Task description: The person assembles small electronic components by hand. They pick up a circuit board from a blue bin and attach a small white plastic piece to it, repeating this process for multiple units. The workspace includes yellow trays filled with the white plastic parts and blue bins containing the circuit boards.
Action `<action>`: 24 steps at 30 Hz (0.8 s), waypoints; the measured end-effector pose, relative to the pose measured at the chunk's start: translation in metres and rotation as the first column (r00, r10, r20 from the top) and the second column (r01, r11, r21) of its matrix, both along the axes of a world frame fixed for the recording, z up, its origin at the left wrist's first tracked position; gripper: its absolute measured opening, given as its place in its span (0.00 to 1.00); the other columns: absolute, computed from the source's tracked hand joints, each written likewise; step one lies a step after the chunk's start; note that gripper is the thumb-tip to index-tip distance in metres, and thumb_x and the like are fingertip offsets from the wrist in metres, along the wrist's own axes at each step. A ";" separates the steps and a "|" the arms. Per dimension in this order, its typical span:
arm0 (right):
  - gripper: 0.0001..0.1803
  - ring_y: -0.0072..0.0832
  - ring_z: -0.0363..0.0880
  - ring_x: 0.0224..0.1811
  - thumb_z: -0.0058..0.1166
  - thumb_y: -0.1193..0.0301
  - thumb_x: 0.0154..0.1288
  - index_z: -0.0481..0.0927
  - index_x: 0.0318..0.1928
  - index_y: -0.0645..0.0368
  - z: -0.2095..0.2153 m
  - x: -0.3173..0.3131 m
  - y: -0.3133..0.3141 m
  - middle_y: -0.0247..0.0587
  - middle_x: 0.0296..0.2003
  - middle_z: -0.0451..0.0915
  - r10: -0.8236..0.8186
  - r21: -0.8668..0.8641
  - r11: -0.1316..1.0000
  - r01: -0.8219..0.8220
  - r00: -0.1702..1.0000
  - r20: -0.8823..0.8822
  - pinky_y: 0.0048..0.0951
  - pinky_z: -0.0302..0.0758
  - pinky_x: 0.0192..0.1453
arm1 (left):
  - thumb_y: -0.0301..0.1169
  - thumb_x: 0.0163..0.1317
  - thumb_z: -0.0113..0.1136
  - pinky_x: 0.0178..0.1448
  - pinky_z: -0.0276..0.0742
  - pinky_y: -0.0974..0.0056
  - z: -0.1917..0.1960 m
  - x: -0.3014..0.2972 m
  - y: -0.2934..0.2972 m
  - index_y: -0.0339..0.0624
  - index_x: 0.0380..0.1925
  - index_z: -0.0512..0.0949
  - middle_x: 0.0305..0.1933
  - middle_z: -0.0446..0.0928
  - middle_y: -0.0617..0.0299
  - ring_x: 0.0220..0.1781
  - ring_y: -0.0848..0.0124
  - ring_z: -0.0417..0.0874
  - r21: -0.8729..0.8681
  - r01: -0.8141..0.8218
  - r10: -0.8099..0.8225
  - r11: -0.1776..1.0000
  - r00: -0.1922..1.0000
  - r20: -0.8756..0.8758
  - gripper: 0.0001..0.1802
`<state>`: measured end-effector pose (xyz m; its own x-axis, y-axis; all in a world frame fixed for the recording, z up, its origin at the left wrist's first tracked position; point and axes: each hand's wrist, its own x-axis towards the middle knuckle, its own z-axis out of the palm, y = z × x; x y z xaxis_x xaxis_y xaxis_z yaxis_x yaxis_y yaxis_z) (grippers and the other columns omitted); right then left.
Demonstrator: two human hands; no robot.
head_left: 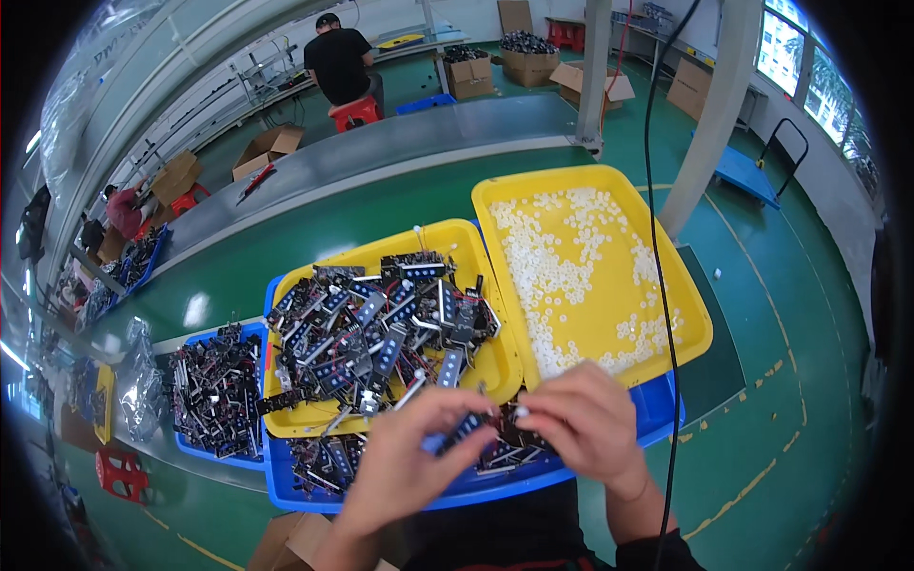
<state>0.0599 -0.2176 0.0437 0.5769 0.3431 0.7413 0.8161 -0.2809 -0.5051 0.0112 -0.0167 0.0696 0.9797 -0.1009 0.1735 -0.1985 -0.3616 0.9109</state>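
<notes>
My left hand [405, 462] is closed around a small black part with a row of pale spots [465, 426], much like those piled in front of me. Between the thumb and fingertips of my right hand [592, 423] sits a small round white plastic piece [522, 412], close to the end of that part. Beyond my hands, a yellow tray [497, 366] is heaped with black parts, metal rods and thin wires. To its right, another yellow tray [605, 300] carries many small white ring-shaped pieces. Both rest over a blue tray [457, 499] with more black parts, partly hidden by my hands.
Another blue tray [217, 461] of black parts stands at the left. A black cable [657, 205] hangs down on the right. Behind the green bench runs a grey conveyor [381, 143]; a person [341, 65] sits beyond it. A blue trolley [747, 176] stands far right.
</notes>
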 end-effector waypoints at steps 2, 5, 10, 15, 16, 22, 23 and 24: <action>0.13 0.37 0.76 0.30 0.67 0.76 0.49 0.82 0.39 0.61 0.005 0.013 -0.012 0.40 0.30 0.77 -0.136 -0.162 0.976 0.145 0.989 0.064 0.33 0.72 0.31 | 0.18 0.51 0.68 0.42 0.79 0.67 0.018 0.017 0.002 0.39 0.41 0.79 0.39 0.83 0.58 0.38 0.69 0.84 0.321 -0.083 0.013 0.944 0.977 0.214 0.15; 0.14 0.39 0.74 0.35 0.65 0.74 0.50 0.81 0.38 0.62 0.002 0.027 -0.026 0.41 0.31 0.76 -0.390 -0.347 0.844 0.408 0.912 0.126 0.36 0.73 0.38 | 0.20 0.52 0.66 0.43 0.78 0.62 0.032 0.034 0.009 0.41 0.43 0.79 0.39 0.81 0.56 0.37 0.57 0.83 0.537 -0.284 0.045 0.794 0.910 0.413 0.16; 0.15 0.41 0.72 0.39 0.65 0.71 0.49 0.81 0.38 0.62 -0.013 0.027 -0.035 0.44 0.33 0.75 -0.529 -0.509 0.703 0.497 0.843 0.092 0.38 0.73 0.44 | 0.24 0.54 0.65 0.49 0.76 0.58 0.032 0.059 0.014 0.41 0.47 0.78 0.44 0.80 0.52 0.44 0.53 0.81 0.656 -0.296 -0.012 0.694 0.907 0.422 0.18; 0.12 0.42 0.73 0.39 0.64 0.68 0.51 0.80 0.33 0.61 -0.008 0.032 -0.040 0.44 0.31 0.74 -0.512 -0.593 0.667 0.452 0.856 0.076 0.37 0.72 0.45 | 0.21 0.44 0.70 0.44 0.76 0.59 0.036 0.031 0.000 0.41 0.41 0.80 0.42 0.80 0.55 0.41 0.57 0.81 0.700 -0.275 -0.110 0.659 0.885 0.452 0.20; 0.11 0.41 0.73 0.38 0.64 0.68 0.51 0.79 0.32 0.61 -0.011 0.030 -0.041 0.43 0.30 0.74 -0.505 -0.607 0.670 0.427 0.862 0.050 0.37 0.72 0.44 | 0.22 0.43 0.70 0.42 0.77 0.59 0.025 0.015 0.001 0.41 0.40 0.80 0.40 0.80 0.56 0.38 0.58 0.81 0.729 -0.094 -0.176 0.678 0.942 0.286 0.20; 0.12 0.43 0.73 0.37 0.62 0.69 0.55 0.81 0.38 0.61 -0.013 0.032 -0.029 0.43 0.31 0.75 -0.426 -0.665 0.694 0.277 0.902 -0.069 0.39 0.70 0.43 | 0.27 0.45 0.70 0.36 0.78 0.58 -0.023 -0.017 0.012 0.42 0.41 0.80 0.37 0.80 0.59 0.33 0.58 0.82 0.835 0.280 -0.152 0.473 0.960 -0.236 0.20; 0.11 0.42 0.73 0.36 0.62 0.69 0.55 0.81 0.37 0.61 -0.011 0.033 -0.028 0.42 0.30 0.75 -0.421 -0.673 0.689 0.267 0.904 -0.072 0.38 0.70 0.42 | 0.27 0.45 0.70 0.36 0.78 0.57 -0.029 -0.015 0.014 0.43 0.42 0.79 0.37 0.80 0.59 0.33 0.57 0.82 0.845 0.257 -0.121 0.469 0.966 -0.227 0.20; 0.10 0.41 0.73 0.36 0.62 0.70 0.54 0.81 0.36 0.61 -0.009 0.034 -0.028 0.42 0.29 0.74 -0.421 -0.675 0.691 0.260 0.903 -0.084 0.38 0.70 0.42 | 0.27 0.46 0.70 0.35 0.79 0.57 -0.031 -0.014 0.015 0.42 0.45 0.78 0.38 0.80 0.58 0.32 0.57 0.82 0.829 0.280 -0.115 0.483 0.959 -0.257 0.23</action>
